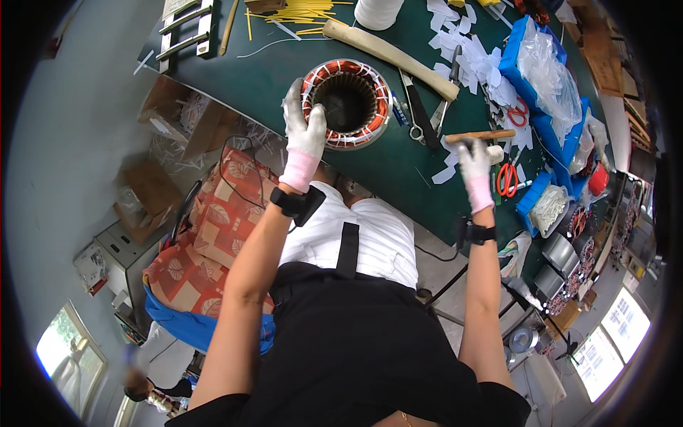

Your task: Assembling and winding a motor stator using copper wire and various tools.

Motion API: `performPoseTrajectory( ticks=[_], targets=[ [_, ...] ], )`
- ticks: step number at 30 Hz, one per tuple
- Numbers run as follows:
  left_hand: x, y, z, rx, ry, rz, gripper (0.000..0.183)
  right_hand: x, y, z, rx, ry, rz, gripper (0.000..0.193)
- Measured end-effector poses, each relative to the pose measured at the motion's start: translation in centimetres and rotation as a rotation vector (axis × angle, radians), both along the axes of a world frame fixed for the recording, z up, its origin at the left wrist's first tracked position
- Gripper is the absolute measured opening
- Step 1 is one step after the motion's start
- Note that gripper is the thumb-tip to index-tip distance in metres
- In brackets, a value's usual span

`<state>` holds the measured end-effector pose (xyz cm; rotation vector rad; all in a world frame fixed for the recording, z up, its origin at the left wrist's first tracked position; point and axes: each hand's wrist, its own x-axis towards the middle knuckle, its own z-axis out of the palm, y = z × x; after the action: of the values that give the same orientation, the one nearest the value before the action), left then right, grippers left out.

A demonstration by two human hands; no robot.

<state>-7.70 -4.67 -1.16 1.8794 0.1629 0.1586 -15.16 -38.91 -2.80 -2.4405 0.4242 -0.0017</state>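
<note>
Your right hand (473,165) is meeting the wooden stick (496,134), its closure not showing clearly; you are apparently handling this tool, the next move likely calling for a firm hold. Your left hand (304,132) is clasping the left rim of the wound stator (380,105), which is standing on the desk (405,160).

On the green table (249,85), the gloved left hand (304,132) held the nine o'clock rim of a stator (370,107) wound with reddish wire. From that stator, the gloved right hand (474,159) was toward four o'clock, its blurred fingers at a wooden stick (494,134), red-handled scissors (507,179) near it. White paper pieces (461,44) lay toward two o'clock, yellow strips (302,12) toward eleven.
</note>
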Motion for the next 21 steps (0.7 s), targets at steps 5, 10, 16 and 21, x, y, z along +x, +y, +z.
performPoseTrajectory(
  ticks=[5,10,16,21],
  targets=[
    [-0.1,1.5,-0.4,0.098,-0.077,-0.037,0.056,-1.9,-4.3,-0.3,-0.512,0.248,-0.430,0.053],
    [0.3,1.2,-0.2,0.112,-0.106,-0.087,0.056,-9.8,-7.7,-5.1,-0.573,0.346,-0.411,0.046],
    [1.3,2.2,-0.3,0.137,-0.207,-0.156,0.053,-9.5,-13.6,-2.3,-0.330,0.170,-0.121,0.018],
    [2.2,2.9,-0.3,0.077,-0.192,-0.260,0.053,-9.9,-9.4,-3.5,-0.595,0.325,-0.168,0.049]
  ],
)
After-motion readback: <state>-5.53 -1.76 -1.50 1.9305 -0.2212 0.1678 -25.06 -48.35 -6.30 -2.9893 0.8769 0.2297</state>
